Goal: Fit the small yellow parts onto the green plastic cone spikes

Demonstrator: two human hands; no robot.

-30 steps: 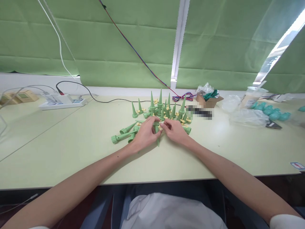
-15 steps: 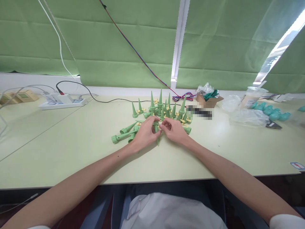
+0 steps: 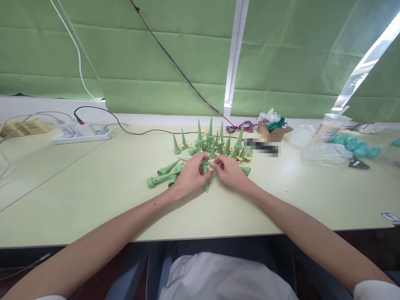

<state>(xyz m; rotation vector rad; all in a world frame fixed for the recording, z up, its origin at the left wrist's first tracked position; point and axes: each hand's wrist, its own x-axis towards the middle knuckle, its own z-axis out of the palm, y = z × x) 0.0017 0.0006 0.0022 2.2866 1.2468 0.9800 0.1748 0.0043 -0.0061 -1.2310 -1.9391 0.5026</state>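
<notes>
Much of the work is masked from me: the left hand's [image 3: 193, 171] fingers cover part of the green spike [image 3: 205, 169], and the yellow fitting [image 3: 210, 167] at its side shows only in scraps between the fingertips. That left hand is curled part-shut, thumb and fingers gripping the spike just above the table [image 3: 215, 216], its point aimed toward the near edge. The right hand [image 3: 230, 171] is bent nearly closed, thumb and forefinger drawn together at the fitting; I cannot tell whether they pinch it or merely touch. Loose green spikes [image 3: 163, 178] lie beside the left hand, some partly hidden under it. Behind both hands, upright green cones [image 3: 210, 135] overlap too closely for me to count. A dark object [image 3: 261, 146] right of them is blurred into blocks, and plastic bags [image 3: 326, 154] partly cover the cup [image 3: 331, 127].
</notes>
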